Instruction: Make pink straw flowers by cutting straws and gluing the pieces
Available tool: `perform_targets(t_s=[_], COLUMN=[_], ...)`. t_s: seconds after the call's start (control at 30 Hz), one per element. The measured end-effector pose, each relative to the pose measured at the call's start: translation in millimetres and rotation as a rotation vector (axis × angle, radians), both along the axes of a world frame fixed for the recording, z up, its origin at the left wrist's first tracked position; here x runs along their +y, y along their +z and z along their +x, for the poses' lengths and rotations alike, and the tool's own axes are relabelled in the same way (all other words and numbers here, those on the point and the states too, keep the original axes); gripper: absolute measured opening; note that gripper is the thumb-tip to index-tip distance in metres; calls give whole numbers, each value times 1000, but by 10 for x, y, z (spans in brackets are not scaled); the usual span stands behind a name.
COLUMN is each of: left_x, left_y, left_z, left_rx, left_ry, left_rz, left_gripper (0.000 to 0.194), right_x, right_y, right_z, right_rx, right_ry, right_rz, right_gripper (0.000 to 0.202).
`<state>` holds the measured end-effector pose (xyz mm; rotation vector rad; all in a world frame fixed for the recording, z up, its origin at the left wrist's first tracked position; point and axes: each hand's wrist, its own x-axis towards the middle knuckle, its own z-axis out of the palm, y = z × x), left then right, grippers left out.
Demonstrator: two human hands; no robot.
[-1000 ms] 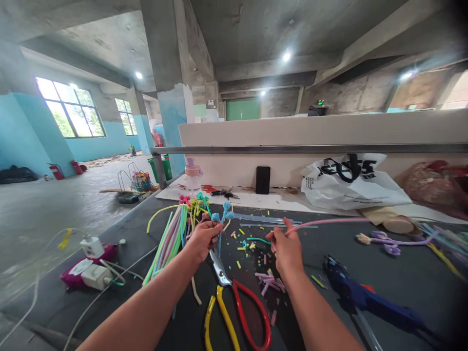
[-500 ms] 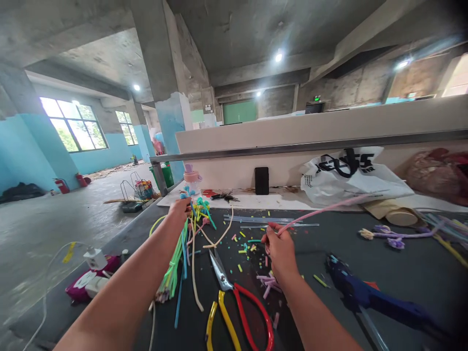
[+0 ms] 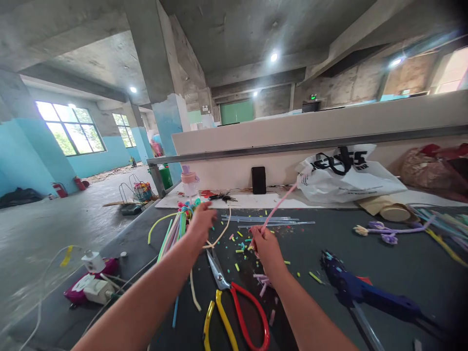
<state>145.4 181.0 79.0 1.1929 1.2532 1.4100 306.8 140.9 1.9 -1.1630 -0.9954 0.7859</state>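
My right hand (image 3: pixel 268 248) is closed in a pinch around the lower end of a pink fuzzy stem (image 3: pixel 280 204), which slants up to the right. My left hand (image 3: pixel 202 223) holds nothing; its slightly blurred fingers are apart and stretch right. Behind it lies a bundle of coloured fuzzy stems (image 3: pixel 171 234) with knotted heads (image 3: pixel 186 208), partly covered by my left hand and forearm. A cream stem (image 3: pixel 227 225) bends just right of that hand. Between my forearms rest scissors (image 3: pixel 219 279) with one red and one yellow handle, blades slightly apart.
Cut bits (image 3: pixel 237 267) litter the black tabletop. Clear glue sticks (image 3: pixel 259 219) lie behind them. A blue glue gun (image 3: pixel 369 295) and purple flower stem (image 3: pixel 405 233) are at right. At the back stand a phone (image 3: pixel 259 180), bottle (image 3: pixel 189 184) and white bag (image 3: pixel 347 178); chargers (image 3: pixel 97 287) lie left.
My left hand has left the knotted heads and swung right, its fingers now apart. My right hand moved slightly left, and the pink stem now stands steeper.
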Motion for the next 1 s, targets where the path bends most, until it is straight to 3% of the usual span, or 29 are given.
perform_targets(t_s=[0.13, 0.27, 0.6, 0.73, 1.0], left_x=[-467, -505, -314, -219, -168], left_y=[-150, -198, -485, -509, -407], left_z=[475, 655, 491, 374, 184], left_rx=[15, 98, 65, -30, -222], left_ry=[-158, -193, -314, -369, -420], left_rz=[63, 283, 339, 259, 199], left_gripper=[37, 33, 5, 16, 23], right_x=[-45, -66, -72, -94, -98], right_y=[10, 27, -34, -50, 99], right_z=[-52, -30, -36, -21, 175], right_rx=[-42, -121, -425, -503, -417], right_ry=[54, 64, 162, 211, -70], right_rz=[0, 39, 82, 41, -5], right_gripper=[22, 18, 11, 8, 16])
